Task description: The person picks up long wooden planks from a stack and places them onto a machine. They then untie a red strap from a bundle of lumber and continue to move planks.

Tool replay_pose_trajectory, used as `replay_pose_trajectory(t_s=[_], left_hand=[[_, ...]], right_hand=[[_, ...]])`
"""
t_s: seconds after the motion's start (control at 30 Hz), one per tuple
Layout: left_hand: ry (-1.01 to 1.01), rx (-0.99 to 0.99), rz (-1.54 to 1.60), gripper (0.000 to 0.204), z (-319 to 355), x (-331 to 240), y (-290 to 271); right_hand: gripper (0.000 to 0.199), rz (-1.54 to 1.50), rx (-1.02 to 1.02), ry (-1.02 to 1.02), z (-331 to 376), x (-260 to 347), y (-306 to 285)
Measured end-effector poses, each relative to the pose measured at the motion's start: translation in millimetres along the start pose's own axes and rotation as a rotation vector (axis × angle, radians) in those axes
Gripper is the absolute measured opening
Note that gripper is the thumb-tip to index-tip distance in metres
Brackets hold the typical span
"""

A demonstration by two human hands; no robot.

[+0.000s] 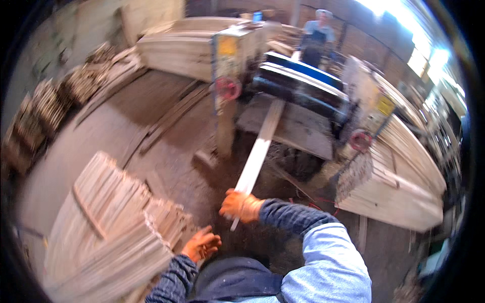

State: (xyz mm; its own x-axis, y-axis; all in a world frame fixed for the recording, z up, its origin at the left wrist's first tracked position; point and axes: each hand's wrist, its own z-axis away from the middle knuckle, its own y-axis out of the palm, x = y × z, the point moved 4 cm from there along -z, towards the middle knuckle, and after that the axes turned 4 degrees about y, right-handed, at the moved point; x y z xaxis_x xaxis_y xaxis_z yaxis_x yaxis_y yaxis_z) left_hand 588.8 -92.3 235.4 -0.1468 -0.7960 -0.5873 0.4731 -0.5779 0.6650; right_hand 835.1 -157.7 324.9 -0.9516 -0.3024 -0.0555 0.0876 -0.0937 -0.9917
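A long, pale wooden board (260, 144) slopes away from me, its far end on the metal table (308, 134) of a large planer-like machine (303, 81). My right hand (241, 205), in an orange glove, is closed around the board close to its near end. Lower and to the left, my left hand (202, 244), also gloved in orange, has its fingers apart and holds nothing. It is beside the near end of a big stack of boards (111, 222) at the left.
Another board stack (399, 197) stands right of the machine, and more boards (177, 53) lie behind it at left. Red handwheels (227, 88) jut from the machine's sides. A person (318, 38) stands at its far side. Loose slats (174, 116) lie on the floor.
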Motion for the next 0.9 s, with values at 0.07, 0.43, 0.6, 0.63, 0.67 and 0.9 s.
replay_pose_trajectory(t_s=[0.07,0.43,0.6,0.63,0.67,0.9], left_hand=[[0.086,-0.124,0.043,0.084,32,-9,-15],[0.287,-1.226,0.187,0.076,253,197,-171],[0.308,-1.373,0.392,0.069,284,233,-171],[0.392,-1.333,0.338,0.074,275,241,-192],[0.469,-1.297,0.280,0.079,269,250,-217],[0.465,-1.479,-0.979,0.073,310,69,-285]], right_hand=[[0.076,-0.017,0.070,0.033,0,-25,2],[0.082,0.238,0.141,0.553,28,-186,69],[0.081,-0.349,0.540,0.223,-122,-14,20],[0.081,-0.454,0.443,0.151,-146,21,40],[0.082,-0.495,0.367,0.067,-175,65,48],[0.102,-0.377,0.216,-0.308,-376,328,100]])
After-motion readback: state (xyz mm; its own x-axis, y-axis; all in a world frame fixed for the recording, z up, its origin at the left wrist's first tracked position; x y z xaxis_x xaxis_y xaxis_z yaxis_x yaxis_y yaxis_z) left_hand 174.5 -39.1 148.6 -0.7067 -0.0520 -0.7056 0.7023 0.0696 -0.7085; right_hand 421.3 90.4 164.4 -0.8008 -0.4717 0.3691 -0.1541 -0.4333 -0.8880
